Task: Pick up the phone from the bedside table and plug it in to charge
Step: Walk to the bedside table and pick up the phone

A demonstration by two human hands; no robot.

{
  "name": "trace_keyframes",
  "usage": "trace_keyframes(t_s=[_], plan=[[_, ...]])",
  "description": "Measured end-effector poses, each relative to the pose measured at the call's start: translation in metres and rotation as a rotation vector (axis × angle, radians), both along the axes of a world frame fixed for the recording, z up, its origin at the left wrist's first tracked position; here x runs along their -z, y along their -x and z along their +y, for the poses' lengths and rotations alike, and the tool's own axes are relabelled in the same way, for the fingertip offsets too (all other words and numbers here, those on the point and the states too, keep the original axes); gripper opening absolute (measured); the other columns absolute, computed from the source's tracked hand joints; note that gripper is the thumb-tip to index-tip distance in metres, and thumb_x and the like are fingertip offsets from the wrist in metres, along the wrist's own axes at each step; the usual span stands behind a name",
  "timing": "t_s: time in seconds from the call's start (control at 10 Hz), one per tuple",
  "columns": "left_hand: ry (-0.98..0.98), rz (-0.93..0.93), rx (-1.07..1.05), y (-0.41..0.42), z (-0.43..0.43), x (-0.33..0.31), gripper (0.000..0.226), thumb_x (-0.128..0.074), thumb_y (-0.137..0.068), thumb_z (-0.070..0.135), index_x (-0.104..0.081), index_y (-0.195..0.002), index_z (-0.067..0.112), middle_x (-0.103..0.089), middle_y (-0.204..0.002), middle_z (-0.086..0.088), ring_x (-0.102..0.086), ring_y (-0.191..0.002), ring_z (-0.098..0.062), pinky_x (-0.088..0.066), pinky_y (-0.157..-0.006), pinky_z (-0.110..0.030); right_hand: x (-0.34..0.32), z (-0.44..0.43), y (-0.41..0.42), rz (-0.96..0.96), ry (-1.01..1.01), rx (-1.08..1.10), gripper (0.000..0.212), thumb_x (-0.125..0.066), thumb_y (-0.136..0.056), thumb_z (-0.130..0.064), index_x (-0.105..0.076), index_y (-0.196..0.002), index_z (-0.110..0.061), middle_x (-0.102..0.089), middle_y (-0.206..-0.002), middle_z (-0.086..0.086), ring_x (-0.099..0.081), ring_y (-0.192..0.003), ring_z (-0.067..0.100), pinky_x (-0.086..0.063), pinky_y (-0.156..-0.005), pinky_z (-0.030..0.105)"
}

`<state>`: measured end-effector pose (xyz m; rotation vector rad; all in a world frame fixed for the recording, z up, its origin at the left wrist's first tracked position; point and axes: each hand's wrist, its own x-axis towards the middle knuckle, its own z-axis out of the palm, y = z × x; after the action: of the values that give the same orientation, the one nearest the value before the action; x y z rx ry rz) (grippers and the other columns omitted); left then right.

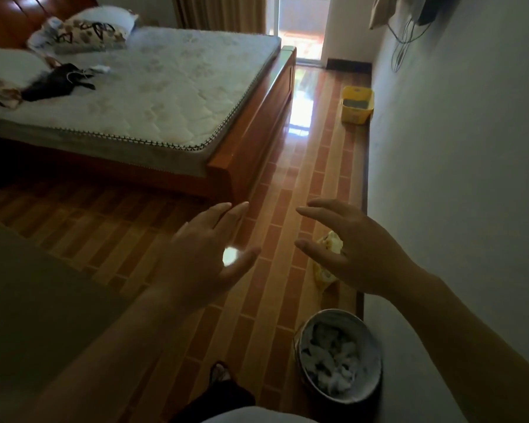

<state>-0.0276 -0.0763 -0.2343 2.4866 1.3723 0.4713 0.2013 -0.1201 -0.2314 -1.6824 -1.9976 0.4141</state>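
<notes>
My left hand (208, 251) and my right hand (358, 248) are both stretched out in front of me over the wooden floor, fingers spread, holding nothing. No phone and no bedside table can be made out in this view. On the bare mattress (153, 96) at the upper left lies a dark bundle (58, 82) with a thin white cord and a small white object (100, 68) beside it. Cables (405, 38) hang down the white wall at the upper right.
A wooden bed frame (257, 129) fills the upper left, with pillows (83, 32) at its head. A waste bin (338, 355) full of paper stands by the right wall. A yellow box (357, 105) sits farther along the wall. A yellow crumpled wrapper (324, 274) lies under my right hand.
</notes>
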Motion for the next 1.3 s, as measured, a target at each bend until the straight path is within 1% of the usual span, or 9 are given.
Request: trace_keyframes(t_s=[0.2,0.3,0.4,0.6,0.7,0.8,1.0,1.1,1.3], plan=[[0.124,0.051,-0.085,0.025,0.025,0.019,0.067,-0.039,-0.08,0.062,-0.032,-0.138,0.03,-0.037,-0.146,-0.001,-0.036,-0.13,-0.02,-0.034,-0.102,-0.041,0.027,0.033,0.023,0.01,0.222,-0.104,0.069,-0.032,-0.074,-0.077,-0.033,-0.133,-0.041,-0.042,-0.14,-0.011,-0.039,-0.12,0.005,-0.032,-0.09,0.026],[0.209,0.065,-0.132,0.046,0.044,0.035,0.072,-0.027,-0.078,0.074,-0.022,-0.14,0.038,-0.029,-0.15,0.004,-0.032,-0.132,-0.015,-0.036,-0.102,-0.053,0.039,0.06,0.043,0.012,0.268,-0.124,0.068,-0.031,-0.073,-0.078,-0.028,-0.132,-0.045,-0.043,-0.14,-0.013,-0.039,-0.117,0.001,-0.031,-0.09,0.024],[0.226,0.063,-0.174,0.073,0.076,0.045,0.075,-0.025,-0.074,0.074,-0.023,-0.139,0.038,-0.031,-0.148,0.005,-0.032,-0.132,-0.013,-0.035,-0.103,-0.053,0.044,0.097,0.067,0.027,0.273,-0.152,0.067,-0.031,-0.073,-0.078,-0.028,-0.132,-0.044,-0.043,-0.138,-0.014,-0.036,-0.109,-0.005,-0.03,-0.087,0.02],[0.237,0.073,-0.195,0.119,0.159,0.044,0.069,-0.027,-0.079,0.067,-0.026,-0.139,0.033,-0.038,-0.144,0.004,-0.036,-0.128,-0.012,-0.037,-0.103,-0.048,0.04,0.189,0.121,-0.013,0.33,-0.232,0.061,-0.037,-0.078,-0.07,-0.034,-0.132,-0.041,-0.041,-0.14,-0.014,-0.034,-0.107,-0.007,-0.035,-0.088,0.019],[0.197,0.032,-0.202,0.144,0.199,0.038,0.067,-0.026,-0.079,0.068,-0.032,-0.136,0.032,-0.044,-0.139,0.005,-0.042,-0.12,-0.008,-0.041,-0.096,-0.037,0.035,0.232,0.146,-0.03,0.294,-0.231,0.059,-0.037,-0.079,-0.068,-0.038,-0.131,-0.039,-0.045,-0.136,-0.014,-0.033,-0.106,-0.008,-0.026,-0.08,0.01],[0.179,-0.03,-0.226,0.166,0.233,0.036,0.067,-0.028,-0.081,0.069,-0.039,-0.133,0.028,-0.048,-0.135,0.003,-0.045,-0.115,-0.007,-0.041,-0.089,-0.029,0.03,0.273,0.17,-0.007,0.245,-0.246,0.057,-0.037,-0.081,-0.067,-0.04,-0.129,-0.038,-0.047,-0.134,-0.013,-0.04,-0.11,-0.003,-0.03,-0.085,0.015],[0.185,-0.079,-0.308,0.203,0.305,0.047,0.07,-0.025,-0.077,0.073,-0.038,-0.132,0.032,-0.047,-0.136,0.006,-0.037,-0.113,0.001,-0.035,-0.088,-0.027,0.026,0.364,0.212,-0.031,0.324,-0.361,0.053,-0.044,-0.083,-0.059,-0.038,-0.131,-0.037,-0.044,-0.134,-0.015,-0.038,-0.108,-0.004,-0.029,-0.086,0.018],[0.186,-0.047,-0.36,0.222,0.35,0.055,0.066,-0.024,-0.078,0.073,-0.035,-0.132,0.037,-0.046,-0.135,0.009,-0.039,-0.111,0.0,-0.037,-0.085,-0.028,0.03,0.419,0.231,-0.055,0.334,-0.414,0.053,-0.046,-0.085,-0.055,-0.036,-0.134,-0.035,-0.043,-0.136,-0.013,-0.041,-0.116,0.002,-0.031,-0.091,0.019],[0.193,0.01,-0.449,0.25,0.477,0.065,0.06,-0.031,-0.082,0.063,-0.036,-0.133,0.032,-0.047,-0.134,0.005,-0.046,-0.117,-0.01,-0.042,-0.085,-0.031,0.042,0.566,0.261,-0.076,0.33,-0.51,0.057,-0.043,-0.084,-0.06,-0.036,-0.135,-0.034,-0.042,-0.139,-0.012,-0.041,-0.121,0.006,-0.037,-0.099,0.028]])
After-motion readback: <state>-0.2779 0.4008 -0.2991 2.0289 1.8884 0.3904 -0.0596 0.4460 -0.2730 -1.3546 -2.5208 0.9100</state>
